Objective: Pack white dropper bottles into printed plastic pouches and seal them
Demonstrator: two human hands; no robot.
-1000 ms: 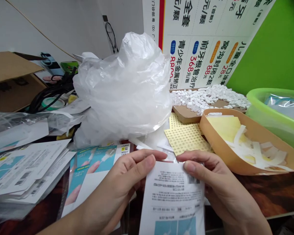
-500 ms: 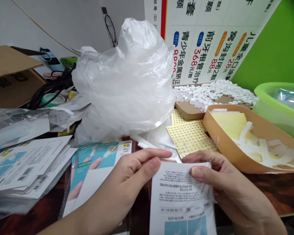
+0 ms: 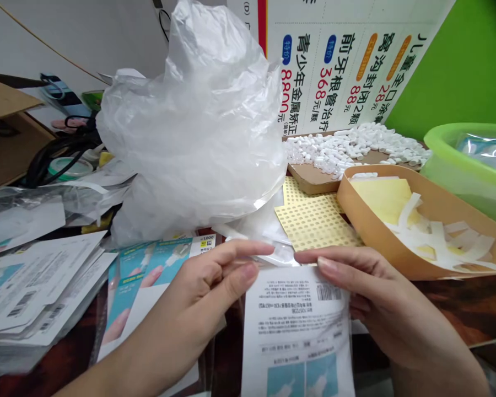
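A white printed card in a clear plastic bag [image 3: 297, 325] is held upright in front of me, its text and blue pictures facing me. My left hand [image 3: 225, 281] is at its upper left corner, thumb near the edge and forefinger stretched across the top; its other fingers are partly hidden. At the upper right, my right hand [image 3: 367, 286] pinches the bag's top edge between thumb and forefinger. Under my left forearm lie bagged blue-and-white cards [image 3: 149, 281]. A stack of white barcoded cards [image 3: 45, 303] rests at the far left.
A big translucent plastic bag [image 3: 198, 127] bulges in the middle. Dotted yellow sticker sheets [image 3: 318, 220] lie beside an orange-brown tray [image 3: 413, 242] holding paper strips. Behind are a cardboard tray [image 3: 314, 179] of small white pieces [image 3: 347, 146], a green basin [image 3: 446, 160] and a cardboard box [image 3: 8, 143].
My right thumb has slid up to the bag's top edge, uncovering a barcode. My right forefinger has reached further left along the top. The view has shifted slightly.
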